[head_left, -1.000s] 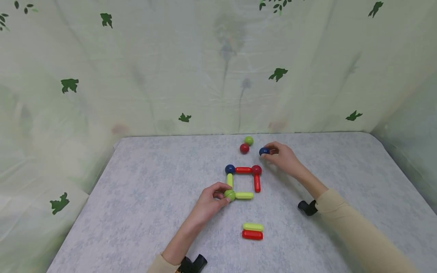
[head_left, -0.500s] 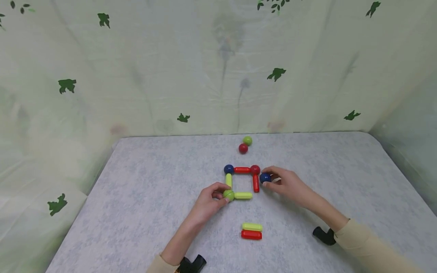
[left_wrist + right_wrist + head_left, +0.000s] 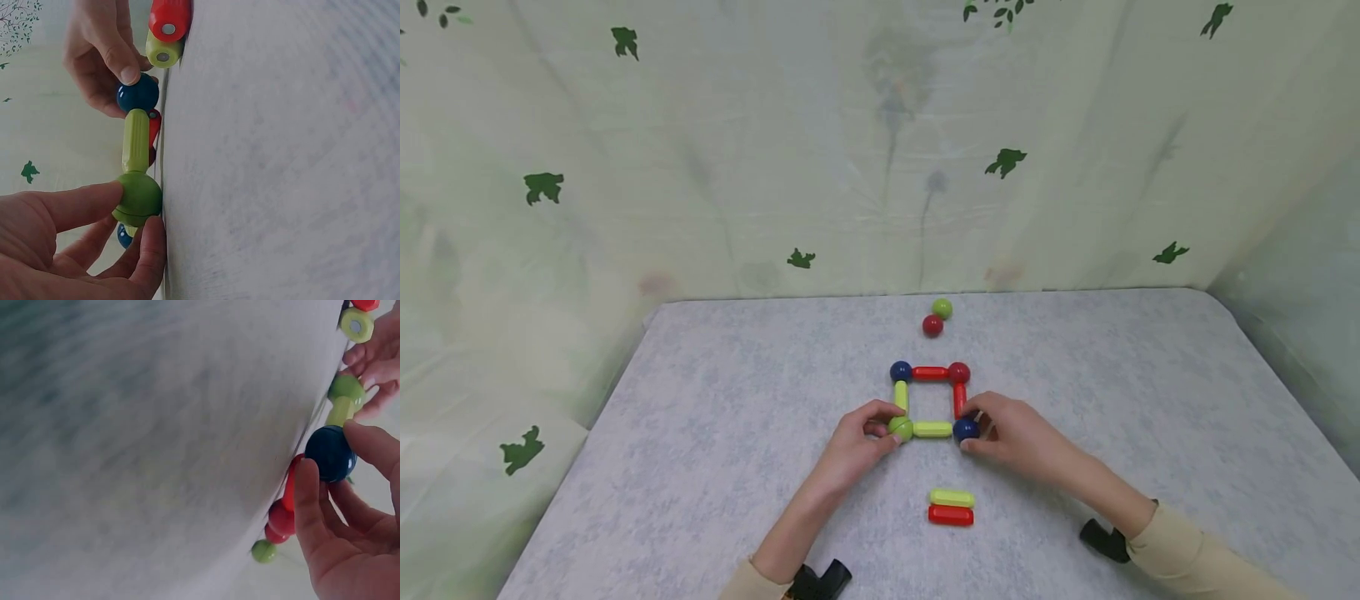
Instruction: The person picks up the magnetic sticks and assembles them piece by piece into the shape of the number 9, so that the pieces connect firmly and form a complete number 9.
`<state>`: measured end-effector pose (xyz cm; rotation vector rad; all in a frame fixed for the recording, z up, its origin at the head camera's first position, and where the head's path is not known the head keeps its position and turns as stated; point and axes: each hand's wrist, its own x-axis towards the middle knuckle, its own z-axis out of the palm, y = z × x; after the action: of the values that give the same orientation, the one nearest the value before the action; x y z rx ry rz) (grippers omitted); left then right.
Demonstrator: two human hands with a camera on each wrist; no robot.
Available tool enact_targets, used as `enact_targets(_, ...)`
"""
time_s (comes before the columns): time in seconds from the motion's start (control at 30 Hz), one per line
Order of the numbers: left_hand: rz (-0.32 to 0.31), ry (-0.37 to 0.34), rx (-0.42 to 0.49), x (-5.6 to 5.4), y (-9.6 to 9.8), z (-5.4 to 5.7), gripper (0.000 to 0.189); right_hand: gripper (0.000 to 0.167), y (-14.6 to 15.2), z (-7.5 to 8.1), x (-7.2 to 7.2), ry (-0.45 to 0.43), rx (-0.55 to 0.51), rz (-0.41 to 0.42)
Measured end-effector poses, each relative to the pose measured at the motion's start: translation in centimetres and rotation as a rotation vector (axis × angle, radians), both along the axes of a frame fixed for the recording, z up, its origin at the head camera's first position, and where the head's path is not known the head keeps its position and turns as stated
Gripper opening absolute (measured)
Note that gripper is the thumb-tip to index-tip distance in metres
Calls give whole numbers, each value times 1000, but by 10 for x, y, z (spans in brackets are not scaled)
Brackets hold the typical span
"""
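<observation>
My left hand (image 3: pixel 855 442) pinches a green ball (image 3: pixel 139 199) at the near left corner of a square of rods and balls. In my right hand (image 3: pixel 1018 437) a dark blue ball (image 3: pixel 330 454) is held between thumb and fingers at the near right corner. That ball meets the end of a yellow-green rod (image 3: pixel 932 429) running from the green ball. A red rod (image 3: pixel 959 398) on the right side reaches toward it, its near end partly hidden by fingers. Another blue ball (image 3: pixel 901 372) and a red ball (image 3: pixel 958 372) form the far corners, joined by a red rod (image 3: pixel 930 372).
Nearer the person, a loose yellow-green rod (image 3: pixel 952 497) lies against a loose red rod (image 3: pixel 951 516). Beyond the square sit a loose red ball (image 3: pixel 932 325) and a green ball (image 3: pixel 942 308). A printed cloth curtain (image 3: pixel 737 167) hangs behind the grey table (image 3: pixel 715 367).
My right hand has brought the blue ball from beyond the square toward me, to its near right corner beside the yellow-green rod's end. The left hand keeps its hold on the green ball.
</observation>
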<state>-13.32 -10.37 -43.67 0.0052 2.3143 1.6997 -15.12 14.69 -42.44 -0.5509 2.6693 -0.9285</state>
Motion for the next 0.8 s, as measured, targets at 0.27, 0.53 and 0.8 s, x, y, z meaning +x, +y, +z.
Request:
enact_targets(0.27, -1, 12, 9, 0, 0, -1, 29, 33, -4, -2, 1, 29, 26, -19)
enact_targets(0.53, -4, 24, 6, 0, -1, -2, 29, 23, -2, -3, -18, -25, -78, -161)
enact_targets(0.8, -7, 28, 8, 0, -1, -2, 28, 42, -15, -5, -40, -121, -17, -227)
